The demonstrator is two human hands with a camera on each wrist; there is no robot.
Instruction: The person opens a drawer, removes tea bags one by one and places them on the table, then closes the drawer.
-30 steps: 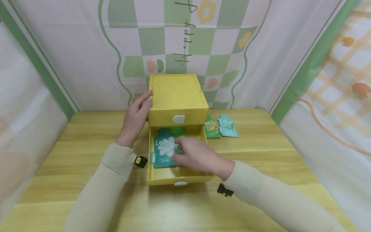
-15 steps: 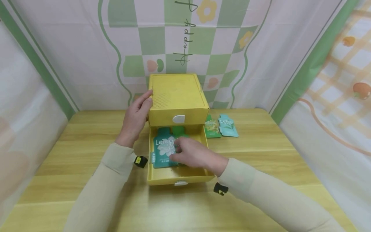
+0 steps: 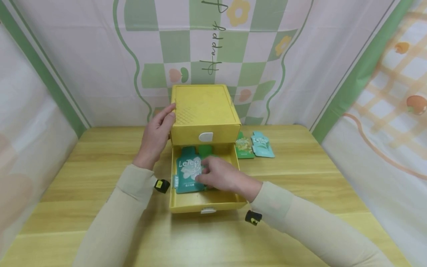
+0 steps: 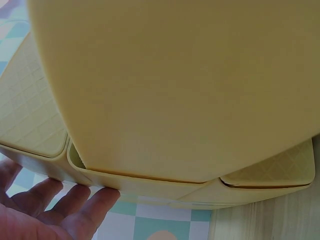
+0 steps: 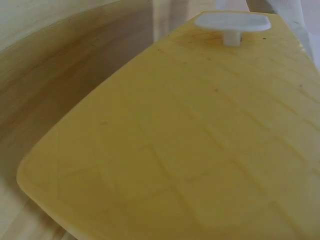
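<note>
A yellow two-tier drawer box stands at the table's middle, its lower drawer pulled out. My left hand rests against the box's left side, fingers extended; in the left wrist view the fingertips touch its edge. Over the drawer, my right hand has thumb and fingers bent at the right edge of a teal tea packet, pinching it there. A green packet lies beside it, mostly hidden by that hand. The right wrist view shows the drawer front and its white knob, not the fingers.
Right of the box, a green tea packet and a light blue one lie on the wooden table. The upper drawer is closed. A printed curtain hangs close behind the box.
The right hand has moved slightly left, its thumb drawing nearer the fingers, and the teal packet's right side has shifted a little. The left hand and the box stay put.
</note>
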